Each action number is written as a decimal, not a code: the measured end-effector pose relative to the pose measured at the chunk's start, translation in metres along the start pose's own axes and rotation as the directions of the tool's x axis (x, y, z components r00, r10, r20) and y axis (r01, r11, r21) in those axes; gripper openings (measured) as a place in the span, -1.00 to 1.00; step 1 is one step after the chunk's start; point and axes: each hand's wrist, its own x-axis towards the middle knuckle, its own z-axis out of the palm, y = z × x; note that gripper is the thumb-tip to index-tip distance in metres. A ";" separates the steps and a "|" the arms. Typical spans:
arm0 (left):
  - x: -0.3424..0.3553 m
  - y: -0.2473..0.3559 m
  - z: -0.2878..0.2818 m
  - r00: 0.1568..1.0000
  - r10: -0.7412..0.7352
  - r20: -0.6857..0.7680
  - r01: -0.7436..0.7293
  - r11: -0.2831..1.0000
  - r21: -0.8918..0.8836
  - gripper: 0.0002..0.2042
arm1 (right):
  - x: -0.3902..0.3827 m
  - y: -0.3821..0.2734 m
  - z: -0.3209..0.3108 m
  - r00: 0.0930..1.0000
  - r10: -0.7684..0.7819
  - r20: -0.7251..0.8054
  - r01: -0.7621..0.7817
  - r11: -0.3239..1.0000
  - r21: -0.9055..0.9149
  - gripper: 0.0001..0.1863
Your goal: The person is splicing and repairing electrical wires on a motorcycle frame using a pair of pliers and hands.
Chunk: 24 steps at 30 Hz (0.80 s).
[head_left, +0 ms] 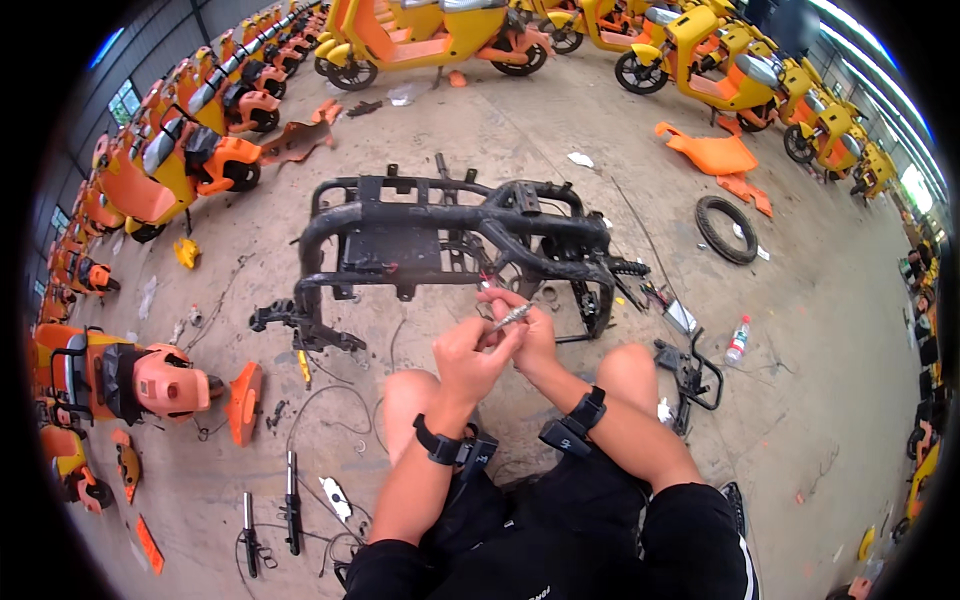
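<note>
Pinched between my bare left hand point(468, 358) and right hand point(537, 345), a slim silver metal rod point(513, 317) slants, its long axis running near left to far right.

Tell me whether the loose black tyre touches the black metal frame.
Apart. The head view shows it: concrete floor is visible between the tyre and the frame.

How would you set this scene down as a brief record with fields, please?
Hands: left hand and right hand together, holding a slim silvery part between them
Ahead: bare black scooter frame on the floor
Right side: bottle, tire, orange panel
Lower left: black rod
Background: yellow scooter, with many others
</note>
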 end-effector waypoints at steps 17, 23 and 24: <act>-0.006 0.007 0.016 0.999 0.029 -0.036 -0.030 0.999 -0.017 -0.82 | 0.000 -0.003 -0.010 0.997 -0.054 -0.061 0.058 0.996 0.071 -0.80; -0.008 0.001 0.019 1.000 0.006 -0.012 -0.007 0.995 -0.098 -0.88 | 0.001 -0.005 -0.005 0.997 -0.076 -0.025 0.077 0.997 0.023 -0.65; -0.009 0.002 0.020 1.000 0.000 -0.024 -0.004 0.990 -0.144 -0.88 | 0.001 -0.005 -0.008 0.998 -0.065 -0.015 0.065 0.997 0.040 -0.65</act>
